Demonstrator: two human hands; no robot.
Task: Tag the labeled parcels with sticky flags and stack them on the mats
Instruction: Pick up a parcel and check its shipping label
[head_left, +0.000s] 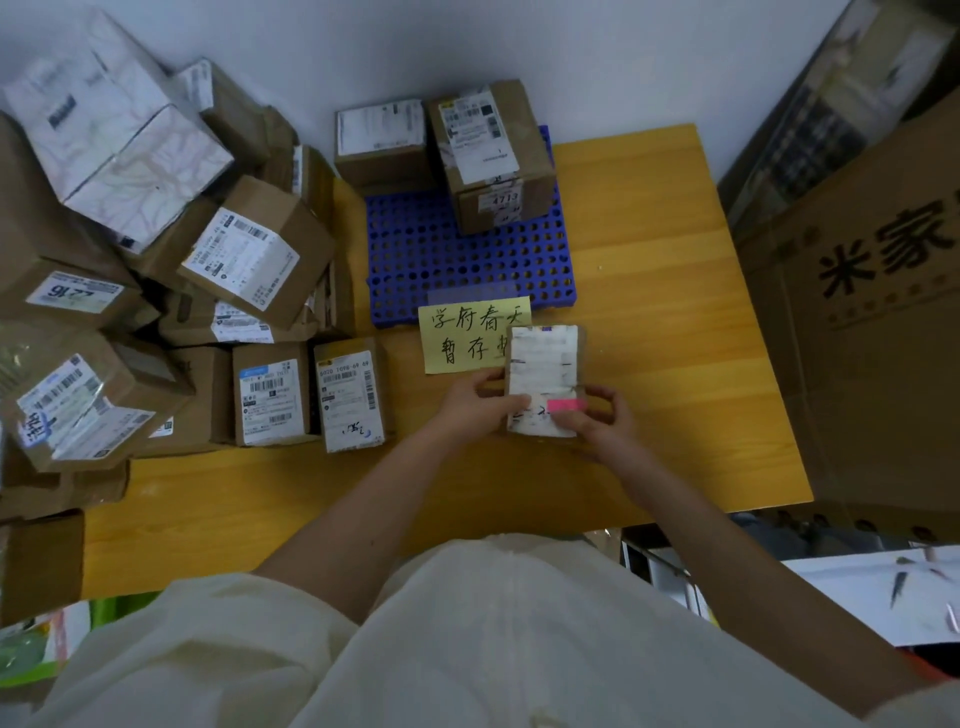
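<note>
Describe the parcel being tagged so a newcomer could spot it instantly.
On the yellow table, just in front of the blue mat and overlapping the yellow note, sits a small brown parcel gripped by both hands. Only it carries a pink flag.

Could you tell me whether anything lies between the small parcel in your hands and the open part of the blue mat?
Only the yellow handwritten paper note lies flat between the small brown label-covered parcel and the blue perforated plastic mat; nothing tall blocks the way.
</note>
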